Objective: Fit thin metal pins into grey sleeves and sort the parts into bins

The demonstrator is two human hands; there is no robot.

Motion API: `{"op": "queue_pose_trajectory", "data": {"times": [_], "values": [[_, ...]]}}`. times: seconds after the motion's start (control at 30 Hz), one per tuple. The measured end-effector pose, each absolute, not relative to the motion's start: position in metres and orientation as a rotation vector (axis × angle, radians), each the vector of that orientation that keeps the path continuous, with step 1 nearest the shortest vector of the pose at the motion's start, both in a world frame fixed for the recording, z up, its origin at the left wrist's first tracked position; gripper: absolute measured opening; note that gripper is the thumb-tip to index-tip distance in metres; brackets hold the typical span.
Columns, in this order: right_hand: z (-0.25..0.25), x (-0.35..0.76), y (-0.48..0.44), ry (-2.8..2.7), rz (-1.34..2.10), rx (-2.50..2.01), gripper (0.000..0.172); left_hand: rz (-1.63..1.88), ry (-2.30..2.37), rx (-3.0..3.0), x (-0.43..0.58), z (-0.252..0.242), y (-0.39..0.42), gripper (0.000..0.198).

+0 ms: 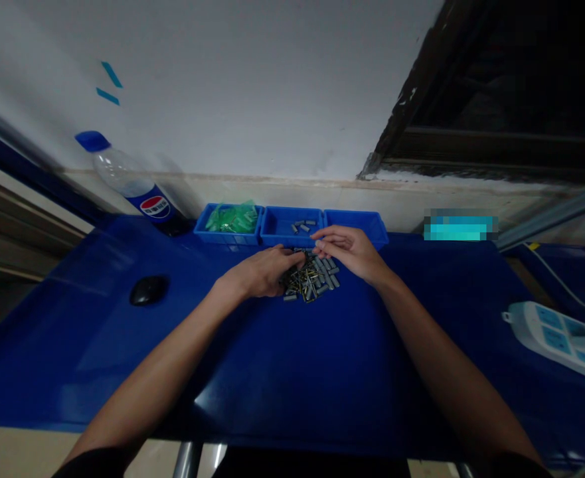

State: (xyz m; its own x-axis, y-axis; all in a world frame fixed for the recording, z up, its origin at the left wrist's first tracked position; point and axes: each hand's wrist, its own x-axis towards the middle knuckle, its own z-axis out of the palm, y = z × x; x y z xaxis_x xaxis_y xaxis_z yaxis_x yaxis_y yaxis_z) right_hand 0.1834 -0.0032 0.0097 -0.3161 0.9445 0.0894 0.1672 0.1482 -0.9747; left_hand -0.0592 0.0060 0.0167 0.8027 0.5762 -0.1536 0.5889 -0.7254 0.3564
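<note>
A heap of small grey cylinders and thin brass-coloured pins lies on the blue table, in front of the bins. My left hand rests at the heap's left side, its fingers bent down into the parts and partly hidden. My right hand hovers over the back right of the heap, near the front edge of the middle blue bin. Its thumb and fingertips are drawn together; whatever may be between them is too small to make out. Several grey cylinders lie inside that middle bin.
A left bin holds green plastic bags; a right bin sits partly behind my right hand. A large Pepsi bottle and a black mouse are at left. A white power strip lies at right.
</note>
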Motion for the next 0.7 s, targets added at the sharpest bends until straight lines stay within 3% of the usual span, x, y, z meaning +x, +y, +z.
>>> {"op": "queue_pose_trajectory", "data": {"times": [0.7], "values": [[0.0032, 0.1826, -0.0010, -1.616, 1.273, -1.110, 0.020, -0.036, 1.131, 2.734, -0.0583, 0.0148, 0.0043, 0.054]]}}
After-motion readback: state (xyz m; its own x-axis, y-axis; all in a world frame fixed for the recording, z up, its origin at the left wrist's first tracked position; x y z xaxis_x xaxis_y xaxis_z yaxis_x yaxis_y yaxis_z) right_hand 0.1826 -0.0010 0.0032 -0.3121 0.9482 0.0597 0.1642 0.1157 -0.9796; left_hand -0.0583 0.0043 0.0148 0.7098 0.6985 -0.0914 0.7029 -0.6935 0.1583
